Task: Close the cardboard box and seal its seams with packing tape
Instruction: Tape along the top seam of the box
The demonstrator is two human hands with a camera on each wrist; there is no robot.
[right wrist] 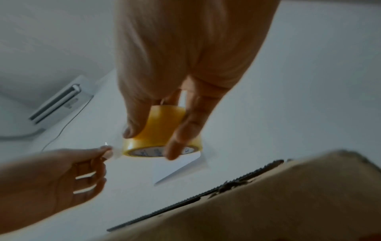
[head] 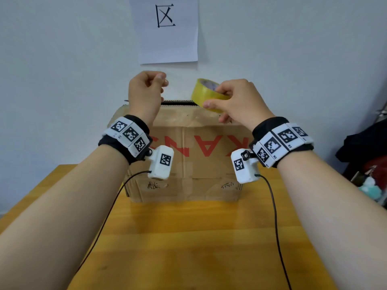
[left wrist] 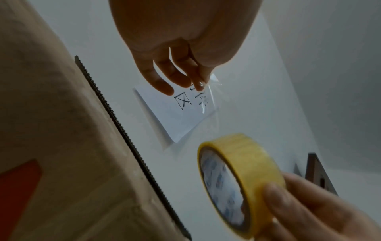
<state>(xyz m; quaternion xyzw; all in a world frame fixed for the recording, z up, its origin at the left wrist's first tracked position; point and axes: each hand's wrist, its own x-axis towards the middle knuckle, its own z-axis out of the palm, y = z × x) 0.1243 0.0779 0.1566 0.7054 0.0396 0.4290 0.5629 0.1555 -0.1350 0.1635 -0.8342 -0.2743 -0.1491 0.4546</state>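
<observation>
A brown cardboard box [head: 188,164] with red letters stands on the wooden table, its top edge level with my hands. My right hand [head: 234,101] grips a yellow roll of packing tape [head: 206,94] above the box's top right, thumb and fingers round its rim [right wrist: 163,128]. My left hand [head: 146,88] is raised above the box's top left and pinches the clear free end of the tape [left wrist: 206,84] between thumb and fingertips. A short clear strip runs from that pinch to the roll [left wrist: 241,171]. The box's top face is hidden.
The wooden table [head: 188,237] stretches from the box toward me. A white sheet with a black character [head: 167,30] hangs on the wall behind the box. Dark clutter [head: 368,151] sits at the right edge. Cables run from both wrist cameras.
</observation>
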